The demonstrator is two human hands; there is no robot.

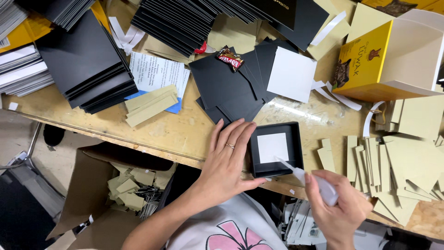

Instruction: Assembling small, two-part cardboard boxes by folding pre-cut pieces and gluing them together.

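A small black box tray [296,139] with a white square in its bottom lies near the table's front edge. My left hand [226,162] rests flat on the table and presses against the tray's left side, fingers spread, a ring on one finger. My right hand [337,213] grips a white glue bottle [319,185], whose thin nozzle points into the tray's lower right corner.
Stacks of black cards [88,65] fill the back left. Loose black sheets and a white square [291,74] lie behind the tray, with a wrapped candy [230,57]. A yellow box [370,60] stands back right. Beige strips [407,153] cover the right. A cardboard bin [115,185] sits below the table.
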